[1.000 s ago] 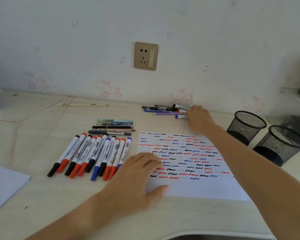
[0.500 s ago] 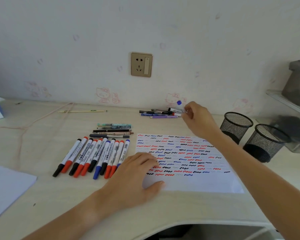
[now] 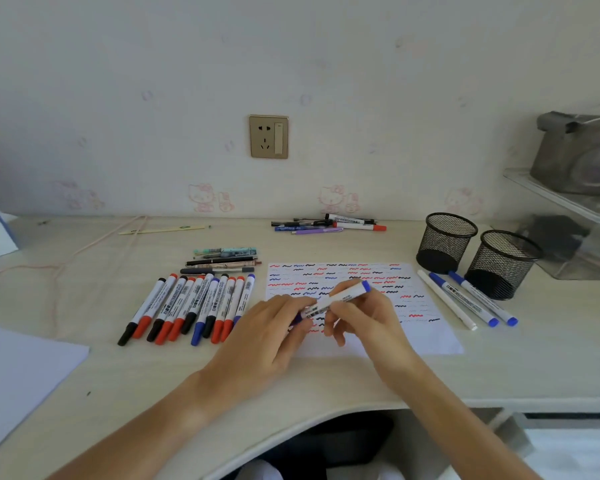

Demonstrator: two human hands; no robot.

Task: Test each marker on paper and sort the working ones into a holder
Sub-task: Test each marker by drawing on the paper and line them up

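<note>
Bare desk (image 3: 499, 368) lies near the paper (image 3: 430, 337). Over it, the right hand (image 3: 364, 317) grips a blue marker (image 3: 336, 299); the left hand (image 3: 271, 334) pinches its near-left end.

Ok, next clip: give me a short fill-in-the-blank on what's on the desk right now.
1. Both hands hold one marker with a ____ end over the paper.
2. The number of mesh holders by the paper is ____.
3. Both holders look ____ inside.
4. The wall socket is ____-coloured.

Missing: blue; two; empty; gold
</note>
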